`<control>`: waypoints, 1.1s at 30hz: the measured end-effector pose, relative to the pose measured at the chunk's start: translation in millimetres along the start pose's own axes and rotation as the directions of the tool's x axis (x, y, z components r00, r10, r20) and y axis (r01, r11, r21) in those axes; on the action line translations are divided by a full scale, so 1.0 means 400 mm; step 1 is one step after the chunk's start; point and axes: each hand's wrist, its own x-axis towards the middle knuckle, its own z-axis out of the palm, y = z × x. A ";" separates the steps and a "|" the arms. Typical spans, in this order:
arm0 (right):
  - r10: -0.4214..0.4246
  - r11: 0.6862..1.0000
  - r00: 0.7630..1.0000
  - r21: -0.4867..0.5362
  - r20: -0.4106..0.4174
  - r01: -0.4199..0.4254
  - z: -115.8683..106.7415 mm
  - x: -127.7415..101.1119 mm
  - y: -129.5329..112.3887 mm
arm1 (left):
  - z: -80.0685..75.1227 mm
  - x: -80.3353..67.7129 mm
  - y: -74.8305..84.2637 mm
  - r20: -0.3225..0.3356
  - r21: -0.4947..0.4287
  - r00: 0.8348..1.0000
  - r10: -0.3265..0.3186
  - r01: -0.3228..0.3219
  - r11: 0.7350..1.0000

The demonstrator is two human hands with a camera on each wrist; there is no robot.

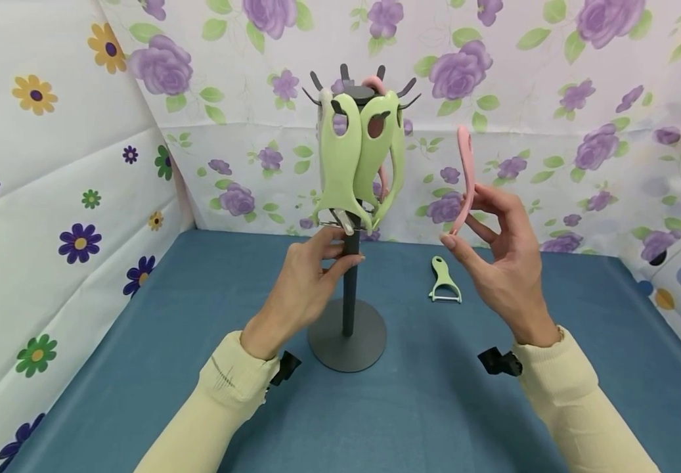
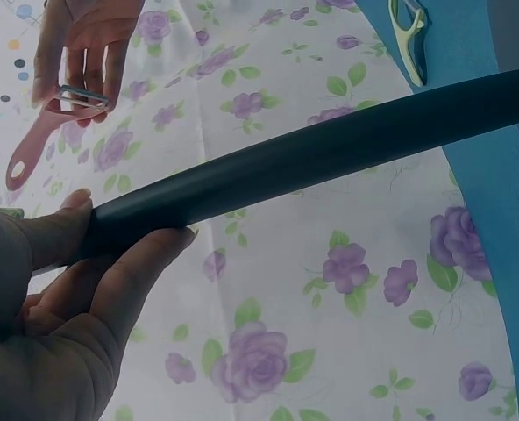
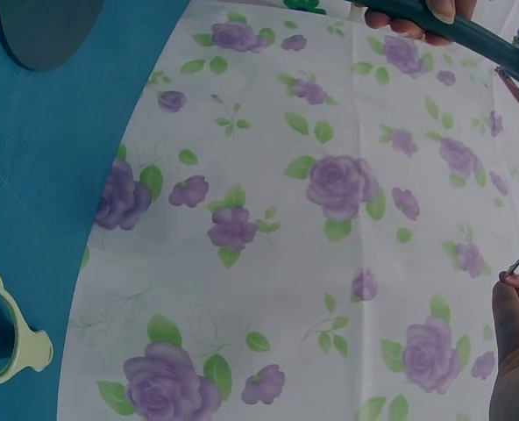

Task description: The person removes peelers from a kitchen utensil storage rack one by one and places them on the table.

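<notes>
My left hand (image 1: 310,269) grips the dark post (image 1: 349,282) of a rack just below the peelers hanging on it. Light green peelers (image 1: 341,154) hang by their handle holes from the rack's hooks, and a pink one (image 1: 373,83) shows behind them. On the right, my right hand (image 1: 508,256) pinches a pink peeler (image 1: 466,177) by its blade end, handle pointing up, apart from the rack. The left wrist view shows its handle hole and metal blade. In the right wrist view, only part of my right hand (image 3: 515,351) shows at the edge.
One light green peeler (image 1: 443,279) lies on the blue tablecloth (image 1: 435,407) to the right of the rack's round base (image 1: 346,351). Several hooks fan out at the rack's top. Flowered cloth (image 1: 245,144) stands behind the table and along its sides.
</notes>
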 end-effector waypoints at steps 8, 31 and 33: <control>0.007 0.999 1.000 -0.032 -0.004 -0.007 -0.012 -0.003 0.006 | 0.004 0.000 -0.002 -0.027 -0.015 0.999 0.044 -0.044 0.999; 0.051 0.994 0.999 -0.093 -0.013 -0.052 -0.031 -0.026 0.024 | 0.008 -0.001 -0.006 -0.040 0.002 0.999 0.022 -0.022 1.000; 0.056 0.994 0.998 -0.090 -0.012 -0.057 -0.032 -0.026 0.024 | 0.007 -0.001 -0.007 -0.041 0.001 0.999 0.021 -0.021 1.000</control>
